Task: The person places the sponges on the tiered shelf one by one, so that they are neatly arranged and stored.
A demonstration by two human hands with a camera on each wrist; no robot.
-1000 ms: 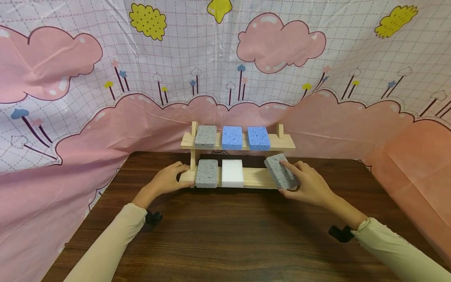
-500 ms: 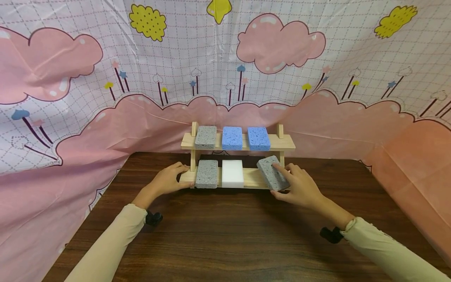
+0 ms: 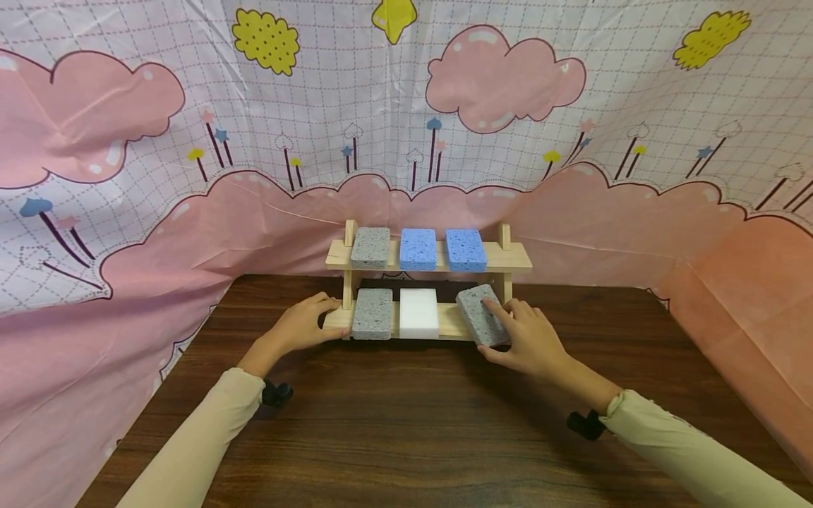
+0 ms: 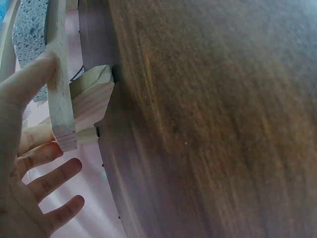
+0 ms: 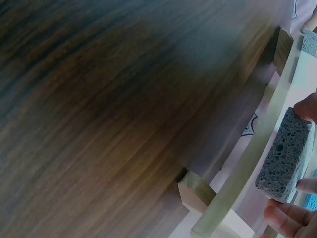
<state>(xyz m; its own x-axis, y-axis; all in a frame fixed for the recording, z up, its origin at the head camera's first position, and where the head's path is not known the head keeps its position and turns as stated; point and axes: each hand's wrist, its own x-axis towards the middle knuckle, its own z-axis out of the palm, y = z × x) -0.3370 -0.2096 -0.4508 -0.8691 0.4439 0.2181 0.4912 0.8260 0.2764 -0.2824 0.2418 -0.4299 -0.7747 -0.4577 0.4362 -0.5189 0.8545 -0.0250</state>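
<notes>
My right hand (image 3: 533, 339) holds a grey sponge (image 3: 480, 315) at the right part of the lower shelf. The sponge is tilted, its top leaning left; in the right wrist view thumb and fingers pinch the grey sponge (image 5: 283, 158) at its ends, just above the board. My left hand (image 3: 301, 324) grips the left end of the two-tier wooden rack (image 3: 517, 257). Seen from the left wrist, the thumb lies on the board (image 4: 60, 104), with fingers on its other side. A second grey sponge (image 3: 372, 314) and a white sponge (image 3: 418, 312) lie on the lower tier.
On the upper tier lie a grey sponge (image 3: 371, 247) and two blue sponges, one in the middle (image 3: 418, 248) and one at right (image 3: 466, 250). The rack stands at the back of a dark wooden table (image 3: 406, 423). A patterned cloth (image 3: 406, 155) hangs behind and along the sides.
My right hand has carried the grey sponge leftward, from the lower shelf's right end toward the white sponge, and slightly down. The left hand stays at the rack's left end.
</notes>
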